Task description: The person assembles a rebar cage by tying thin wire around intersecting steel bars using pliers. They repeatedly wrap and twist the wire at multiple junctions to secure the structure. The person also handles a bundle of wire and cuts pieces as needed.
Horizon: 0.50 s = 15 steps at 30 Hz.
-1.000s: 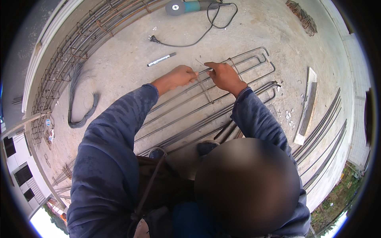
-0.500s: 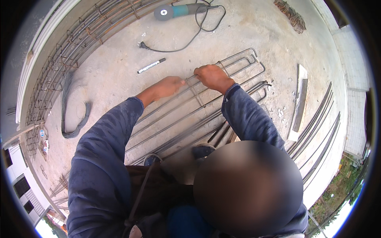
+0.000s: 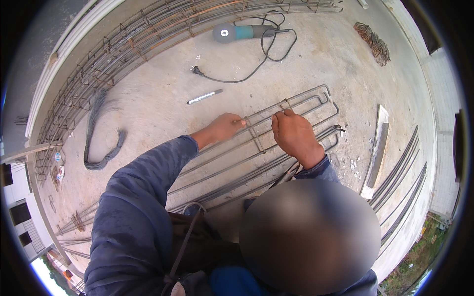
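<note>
A frame of long steel bars (image 3: 224, 162) lies aslant over the floor in front of me, with hooked right ends. Thin steel stirrups cross it. My left hand (image 3: 223, 129) is closed at the far long bar, thumb and fingertips pinching the top corner of the left stirrup (image 3: 255, 136). To its right, my right hand (image 3: 297, 138) makes a fist over the bars, just below the right stirrup (image 3: 285, 104). Its fingers hide whatever is in them. Beyond my left hand lies a silver marker pen (image 3: 204, 96) with a dark cap.
An angle grinder (image 3: 242, 32) with its cord and plug lies farther back. Rebar cages (image 3: 143, 42) curve along the far left. A bundle of grey tie wire (image 3: 88, 148) sits left, rusty wire (image 3: 373, 44) far right. Loose bars (image 3: 400, 167) and a flat strip (image 3: 377, 153) lie right.
The view has shifted, so the floor things sit farther right and lower. My right hand has moved away from the left stirrup, rightward and toward me. The left hand stays at the left stirrup.
</note>
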Available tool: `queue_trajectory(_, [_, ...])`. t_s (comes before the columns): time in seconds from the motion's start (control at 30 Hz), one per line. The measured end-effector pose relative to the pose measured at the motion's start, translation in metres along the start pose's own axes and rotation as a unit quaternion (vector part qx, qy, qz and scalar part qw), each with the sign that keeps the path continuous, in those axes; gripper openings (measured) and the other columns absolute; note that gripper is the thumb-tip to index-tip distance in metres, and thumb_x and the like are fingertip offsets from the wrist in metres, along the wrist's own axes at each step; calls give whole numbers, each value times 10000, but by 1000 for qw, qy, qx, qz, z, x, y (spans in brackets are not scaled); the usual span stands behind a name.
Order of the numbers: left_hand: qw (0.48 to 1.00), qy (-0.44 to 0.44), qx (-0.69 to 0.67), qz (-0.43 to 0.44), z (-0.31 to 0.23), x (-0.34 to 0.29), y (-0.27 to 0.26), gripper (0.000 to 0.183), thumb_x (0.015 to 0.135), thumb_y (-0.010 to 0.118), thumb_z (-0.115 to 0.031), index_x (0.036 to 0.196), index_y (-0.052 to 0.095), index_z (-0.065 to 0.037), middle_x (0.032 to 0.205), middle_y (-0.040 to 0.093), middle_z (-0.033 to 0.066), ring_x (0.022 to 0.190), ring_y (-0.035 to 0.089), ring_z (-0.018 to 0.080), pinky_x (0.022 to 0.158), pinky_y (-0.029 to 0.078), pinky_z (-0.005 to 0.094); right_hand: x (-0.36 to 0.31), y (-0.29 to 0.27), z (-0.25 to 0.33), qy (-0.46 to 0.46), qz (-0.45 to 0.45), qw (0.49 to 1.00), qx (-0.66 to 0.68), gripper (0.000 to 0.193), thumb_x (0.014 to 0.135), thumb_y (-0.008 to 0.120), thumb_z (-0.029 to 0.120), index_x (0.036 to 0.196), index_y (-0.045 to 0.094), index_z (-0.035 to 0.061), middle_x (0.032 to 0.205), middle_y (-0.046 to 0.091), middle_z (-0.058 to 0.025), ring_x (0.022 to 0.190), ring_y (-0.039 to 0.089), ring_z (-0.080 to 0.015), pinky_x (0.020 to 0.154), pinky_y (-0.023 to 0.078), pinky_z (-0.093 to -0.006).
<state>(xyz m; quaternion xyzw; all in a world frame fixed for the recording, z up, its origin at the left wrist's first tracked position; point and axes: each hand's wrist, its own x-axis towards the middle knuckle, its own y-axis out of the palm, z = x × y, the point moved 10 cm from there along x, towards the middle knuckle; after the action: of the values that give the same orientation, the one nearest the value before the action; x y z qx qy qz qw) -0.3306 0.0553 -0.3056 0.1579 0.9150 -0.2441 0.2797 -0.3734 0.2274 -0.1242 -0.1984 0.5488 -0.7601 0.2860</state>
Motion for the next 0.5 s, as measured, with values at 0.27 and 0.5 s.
queue_trajectory(0.27, [997,79,-4,-11,-1,10,-1,423,1105,542,-369,1158,762,-11,806,596,58,760,531,168,745,466,358,-21,87,12,10,51,998,28,86,973,556,47,1017,600,-12,902,727,-258,822,761,-434,723,630,-510])
queue_trajectory(0.5, [999,-11,-32,4,4,12,-5,407,1130,498,-358,1126,755,-43,709,546,0,648,448,115,639,394,305,15,113,10,38,22,998,36,101,1002,570,64,1075,570,-5,965,716,-250,849,773,-404,708,644,-465])
